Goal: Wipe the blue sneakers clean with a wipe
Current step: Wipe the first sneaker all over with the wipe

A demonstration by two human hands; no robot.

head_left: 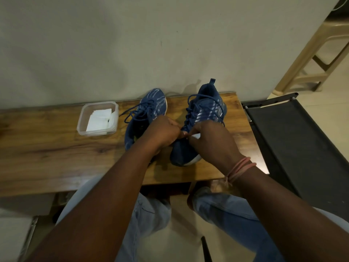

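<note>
Fingers of both hands meet over the toe of the right sneaker [190,148], curled around a small white wipe [196,136] of which only a sliver shows between them. The right hand [209,142] pinches that wipe with its knuckles turned up and its wrist bent down from a forearm that comes in from the lower right; a band of pinkish thread [238,170] circles the wrist. The left hand [164,132] is closed as well, thumb and fingertips pressed in toward the same spot, its forearm reaching up from the lower left. How much of the wipe each hand grips is hidden by the fingers.

Beneath the hands, the right sneaker lies on the wooden table [47,148] with its toe toward the person and its heel toward the wall; it is dark blue with pale stripes on the side, a white sole edge and loose blue laces. The left sneaker [145,112] stands just beside it, pointing the other way, its speckled toe near the wall and its opening partly behind the left hand. Further left sits a clear plastic container [97,119] holding folded white wipes [99,120].
</note>
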